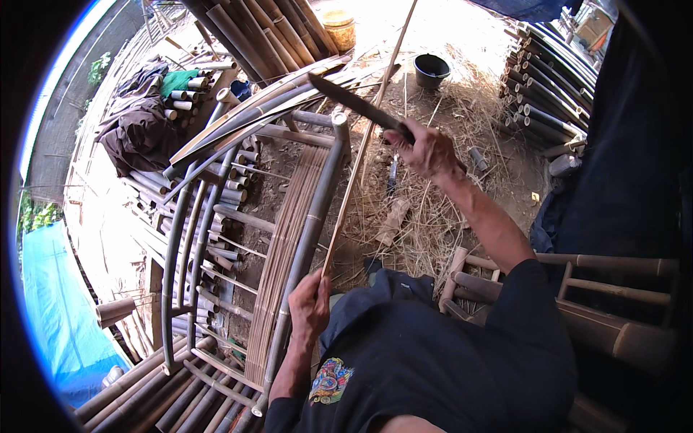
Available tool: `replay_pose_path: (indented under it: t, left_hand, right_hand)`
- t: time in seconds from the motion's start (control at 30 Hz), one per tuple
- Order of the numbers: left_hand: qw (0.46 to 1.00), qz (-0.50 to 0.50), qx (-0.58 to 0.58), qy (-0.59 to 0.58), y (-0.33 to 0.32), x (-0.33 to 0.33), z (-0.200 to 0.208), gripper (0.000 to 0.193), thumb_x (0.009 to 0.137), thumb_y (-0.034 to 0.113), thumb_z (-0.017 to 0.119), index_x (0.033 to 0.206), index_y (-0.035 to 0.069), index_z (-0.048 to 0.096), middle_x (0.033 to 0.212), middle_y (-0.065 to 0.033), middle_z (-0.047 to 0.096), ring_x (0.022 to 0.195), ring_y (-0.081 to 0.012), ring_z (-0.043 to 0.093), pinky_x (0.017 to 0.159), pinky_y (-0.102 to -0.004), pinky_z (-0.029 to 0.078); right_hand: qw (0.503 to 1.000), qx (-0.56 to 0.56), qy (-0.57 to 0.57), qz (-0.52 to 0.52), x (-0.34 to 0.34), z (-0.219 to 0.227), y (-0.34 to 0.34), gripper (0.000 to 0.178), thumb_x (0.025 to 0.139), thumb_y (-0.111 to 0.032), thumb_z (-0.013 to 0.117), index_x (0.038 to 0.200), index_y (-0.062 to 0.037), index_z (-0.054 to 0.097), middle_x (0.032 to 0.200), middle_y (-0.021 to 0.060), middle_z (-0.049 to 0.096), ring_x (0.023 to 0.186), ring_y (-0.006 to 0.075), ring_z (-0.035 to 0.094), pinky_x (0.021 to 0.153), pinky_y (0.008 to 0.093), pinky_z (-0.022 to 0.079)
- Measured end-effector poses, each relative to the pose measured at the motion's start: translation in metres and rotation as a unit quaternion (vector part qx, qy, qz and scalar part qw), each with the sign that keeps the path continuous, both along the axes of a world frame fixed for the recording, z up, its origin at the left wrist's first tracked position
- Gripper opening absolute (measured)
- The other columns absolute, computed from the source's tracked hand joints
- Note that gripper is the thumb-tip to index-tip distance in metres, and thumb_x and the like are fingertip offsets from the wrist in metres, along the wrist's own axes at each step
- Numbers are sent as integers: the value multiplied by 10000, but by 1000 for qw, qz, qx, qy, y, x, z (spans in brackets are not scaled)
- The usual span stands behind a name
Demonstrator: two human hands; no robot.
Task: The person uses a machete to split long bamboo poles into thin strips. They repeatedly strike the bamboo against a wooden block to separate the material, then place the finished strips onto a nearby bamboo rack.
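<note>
The left hand (309, 303) is closed on a bamboo strip (351, 193) slanting from near centre to far, over a dirt floor (509, 155) strewn with shavings (433, 231); the right hand (429, 153) is wrapped around a knife (354, 101). Bench frame (306, 224) left, stacked poles (556, 79) far right.

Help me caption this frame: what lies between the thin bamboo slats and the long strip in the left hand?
In the head view, a thick dark bamboo pole lies beside the thin slats, then a narrow stretch of ground before the long strip.
</note>
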State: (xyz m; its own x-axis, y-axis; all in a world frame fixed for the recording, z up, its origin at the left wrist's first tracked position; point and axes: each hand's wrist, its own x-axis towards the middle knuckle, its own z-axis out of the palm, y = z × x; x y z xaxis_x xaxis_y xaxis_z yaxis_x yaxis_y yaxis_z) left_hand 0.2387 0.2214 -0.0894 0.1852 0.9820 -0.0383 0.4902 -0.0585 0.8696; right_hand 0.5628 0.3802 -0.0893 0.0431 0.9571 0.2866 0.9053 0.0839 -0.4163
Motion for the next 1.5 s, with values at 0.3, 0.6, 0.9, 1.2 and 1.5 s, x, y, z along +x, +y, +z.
replay_pose_path:
  t: [0.3,0.6,0.9,1.2,1.5]
  left_hand:
    - [997,-3,-66,41,-65,-108,-16,132,897,82,585,961,11,675,677,-124,562,584,-212,561,545,-313,424]
    - [965,7,-262,-13,-70,-270,-38,380,955,290,561,776,-16,696,502,33,465,484,-43,440,451,-235,343]
    - [825,-141,-507,-205,76,-267,-17,425,982,311,524,1144,-76,590,691,-66,595,644,-135,602,577,-265,487]
    - [912,11,-409,-11,244,-153,-113,369,956,341,582,820,8,663,561,55,471,495,-35,394,448,-215,308]
    - [913,9,-350,209,381,-92,-184,583,979,471,474,680,-16,594,527,-38,490,523,-108,462,496,-301,380]
  right_hand:
    - [997,-4,-14,-70,37,-5,32,600,902,-684,390,863,-124,601,548,4,521,449,133,540,418,321,471]
    - [895,-20,387,-223,65,4,90,642,825,-699,541,847,-59,591,635,23,551,450,74,497,372,232,420]
    - [717,70,652,-236,-19,-64,133,253,809,-289,760,811,-63,645,660,11,582,510,92,547,459,232,440]
    - [651,-166,682,-290,-1,-233,176,234,867,-185,672,840,32,586,685,94,624,526,157,598,469,271,524]
    - [834,-313,377,-253,45,-353,236,242,927,-272,586,1010,-46,565,789,117,605,678,240,624,643,387,536]
